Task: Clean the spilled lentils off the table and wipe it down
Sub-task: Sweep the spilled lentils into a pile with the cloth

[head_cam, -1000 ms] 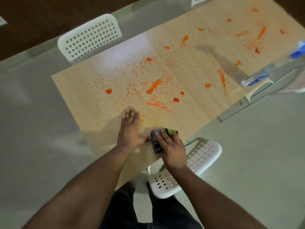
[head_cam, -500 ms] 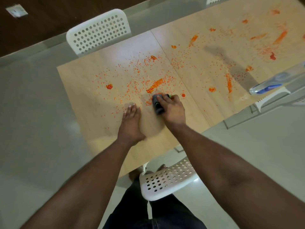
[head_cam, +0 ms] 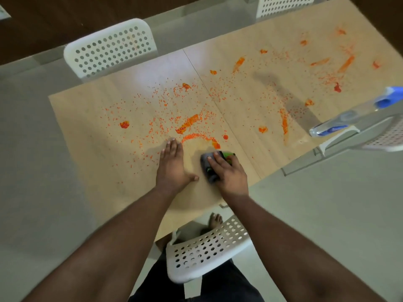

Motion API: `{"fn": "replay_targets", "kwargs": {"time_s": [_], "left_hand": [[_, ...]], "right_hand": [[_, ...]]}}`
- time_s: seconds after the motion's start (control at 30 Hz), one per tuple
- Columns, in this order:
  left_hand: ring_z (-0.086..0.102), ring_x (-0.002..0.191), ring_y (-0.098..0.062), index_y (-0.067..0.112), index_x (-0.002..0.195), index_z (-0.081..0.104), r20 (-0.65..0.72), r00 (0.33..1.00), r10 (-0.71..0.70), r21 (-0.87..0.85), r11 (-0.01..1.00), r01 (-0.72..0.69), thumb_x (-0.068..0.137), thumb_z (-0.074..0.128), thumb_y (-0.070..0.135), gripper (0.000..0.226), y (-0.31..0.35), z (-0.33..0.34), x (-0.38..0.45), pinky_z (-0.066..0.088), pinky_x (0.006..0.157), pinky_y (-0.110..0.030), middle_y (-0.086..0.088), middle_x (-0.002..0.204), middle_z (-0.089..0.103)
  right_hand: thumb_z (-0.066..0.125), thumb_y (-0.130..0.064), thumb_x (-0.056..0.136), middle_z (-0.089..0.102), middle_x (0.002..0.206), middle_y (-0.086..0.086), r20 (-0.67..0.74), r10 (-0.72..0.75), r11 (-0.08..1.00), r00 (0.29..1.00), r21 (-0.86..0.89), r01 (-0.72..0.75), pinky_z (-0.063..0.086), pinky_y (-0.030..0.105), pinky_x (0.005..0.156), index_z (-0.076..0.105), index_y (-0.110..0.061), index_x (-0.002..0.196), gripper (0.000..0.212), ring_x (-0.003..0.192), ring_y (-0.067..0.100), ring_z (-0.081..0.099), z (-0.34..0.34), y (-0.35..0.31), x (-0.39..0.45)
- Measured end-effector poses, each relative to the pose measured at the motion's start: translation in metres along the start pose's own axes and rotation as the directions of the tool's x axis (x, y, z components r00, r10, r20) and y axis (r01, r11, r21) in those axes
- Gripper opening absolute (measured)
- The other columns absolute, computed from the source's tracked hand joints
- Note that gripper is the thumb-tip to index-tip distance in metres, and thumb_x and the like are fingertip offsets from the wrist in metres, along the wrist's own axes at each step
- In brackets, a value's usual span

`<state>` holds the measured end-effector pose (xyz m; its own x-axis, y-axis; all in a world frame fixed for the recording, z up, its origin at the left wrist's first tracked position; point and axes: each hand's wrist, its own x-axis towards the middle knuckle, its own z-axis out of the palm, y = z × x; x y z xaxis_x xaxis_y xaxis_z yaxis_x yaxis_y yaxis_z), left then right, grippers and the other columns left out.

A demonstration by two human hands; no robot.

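The left hand lies flat on the wooden table, fingers straight and together, holding nothing. Just beside it, the right hand grips a grey-and-green sponge pressed to the tabletop near the front edge. Orange lentils lie scattered and smeared just beyond both hands and further right. A spray bottle lies at the right edge.

Showing pale wood-grain tabletop, smooth and faintly glossy; carrying gritty orange lentils and wet smears; standing beside white perforated plastic chairs; lying nearby, clear glossy plastic bottle; matt grey floor.
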<state>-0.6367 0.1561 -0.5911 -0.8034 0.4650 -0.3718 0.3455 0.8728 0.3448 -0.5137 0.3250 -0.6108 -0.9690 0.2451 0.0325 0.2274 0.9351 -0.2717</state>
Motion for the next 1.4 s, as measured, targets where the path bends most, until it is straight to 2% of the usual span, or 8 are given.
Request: {"fn": "replay_targets", "kwargs": {"time_s": [0.23, 0.4, 0.53, 0.67, 0.9, 1.07, 1.23, 1.4], "left_hand": [[-0.013, 0.162, -0.021, 0.014, 0.168, -0.004, -0.002, 0.992, -0.123, -0.052, 0.991, 0.122, 0.07, 0.092, 0.055, 0.143, 0.017, -0.001, -0.003, -0.004, 0.132, -0.039, -0.006, 0.176, -0.012], [-0.011, 0.162, -0.022, 0.012, 0.167, -0.006, -0.03, 0.98, -0.195, -0.121, 0.974, 0.19, 0.07, 0.091, 0.058, 0.145, 0.042, -0.001, 0.0, -0.005, 0.131, -0.038, -0.007, 0.176, -0.012], [-0.012, 0.162, -0.022, 0.012, 0.167, -0.006, -0.052, 0.97, -0.239, -0.134, 0.964, 0.23, 0.068, 0.093, 0.056, 0.147, 0.05, 0.006, 0.004, -0.005, 0.131, -0.038, -0.007, 0.176, -0.013], [-0.014, 0.162, -0.022, 0.014, 0.168, -0.005, -0.059, 0.973, -0.224, -0.121, 0.969, 0.216, 0.065, 0.093, 0.059, 0.149, 0.042, 0.011, 0.008, -0.005, 0.131, -0.04, -0.006, 0.176, -0.014], [-0.016, 0.162, -0.022, 0.013, 0.168, -0.009, -0.021, 0.981, -0.192, -0.057, 0.98, 0.191, 0.067, 0.092, 0.057, 0.149, 0.045, 0.009, 0.013, -0.006, 0.13, -0.04, -0.007, 0.175, -0.018], [-0.013, 0.162, -0.024, 0.01, 0.167, -0.009, -0.015, 0.989, -0.149, 0.046, 0.988, 0.15, 0.074, 0.09, 0.051, 0.141, 0.057, 0.006, 0.012, -0.003, 0.132, -0.04, -0.008, 0.175, -0.017], [-0.013, 0.162, -0.023, 0.01, 0.168, -0.005, 0.006, 1.0, -0.027, 0.054, 0.998, 0.027, 0.083, 0.078, 0.023, 0.119, 0.076, 0.01, 0.01, -0.01, 0.128, -0.034, -0.009, 0.176, -0.015], [-0.012, 0.162, -0.02, 0.011, 0.168, -0.002, 0.039, 0.999, 0.015, -0.007, 1.0, -0.014, 0.083, 0.079, 0.021, 0.118, 0.095, 0.019, 0.021, -0.006, 0.129, -0.034, -0.007, 0.176, -0.013]], "right_hand": [[0.069, -0.022, 0.094, 0.06, 0.151, 0.001, 0.124, -0.006, 1.0, 0.992, 0.003, 0.006, 0.055, 0.043, 0.091, 0.058, -0.027, 0.15, 0.057, 0.126, 0.034, 0.05, -0.03, 0.007, 0.083], [0.087, -0.019, 0.077, 0.067, 0.142, 0.003, 0.105, -0.101, 0.995, 0.989, 0.016, 0.1, 0.06, 0.044, 0.081, 0.066, -0.025, 0.142, 0.069, 0.12, 0.037, 0.059, -0.037, 0.029, 0.02], [0.087, -0.019, 0.076, 0.06, 0.151, -0.002, 0.22, -0.183, 0.981, 0.958, -0.027, 0.194, 0.06, 0.042, 0.081, 0.061, -0.028, 0.148, 0.077, 0.128, 0.036, 0.058, -0.028, 0.054, -0.023], [0.086, -0.02, 0.08, 0.063, 0.147, 0.002, 0.175, -0.119, 0.992, 0.977, -0.027, 0.126, 0.06, 0.04, 0.079, 0.062, -0.024, 0.146, 0.07, 0.124, 0.035, 0.054, -0.02, 0.053, 0.03], [0.052, -0.026, 0.105, 0.051, 0.158, -0.007, 0.173, 0.057, 0.998, 0.983, -0.035, -0.052, 0.051, 0.041, 0.099, 0.045, -0.031, 0.158, 0.053, 0.13, 0.03, 0.041, -0.039, 0.042, 0.148], [0.063, -0.024, 0.097, 0.054, 0.155, -0.003, 0.135, 0.007, 1.0, 0.991, 0.005, -0.008, 0.052, 0.039, 0.089, 0.047, -0.028, 0.157, 0.062, 0.125, 0.032, 0.047, -0.055, 0.041, 0.092], [0.09, -0.02, 0.072, 0.067, 0.141, 0.01, 0.197, -0.012, 1.0, 0.98, -0.012, 0.015, 0.06, 0.044, 0.074, 0.066, -0.02, 0.141, 0.073, 0.113, 0.042, 0.061, -0.036, 0.05, -0.014], [0.09, -0.02, 0.072, 0.067, 0.142, 0.006, 0.2, 0.052, 0.996, 0.979, -0.075, -0.037, 0.062, 0.043, 0.07, 0.067, -0.024, 0.141, 0.073, 0.117, 0.043, 0.06, -0.033, 0.071, -0.005]]}}
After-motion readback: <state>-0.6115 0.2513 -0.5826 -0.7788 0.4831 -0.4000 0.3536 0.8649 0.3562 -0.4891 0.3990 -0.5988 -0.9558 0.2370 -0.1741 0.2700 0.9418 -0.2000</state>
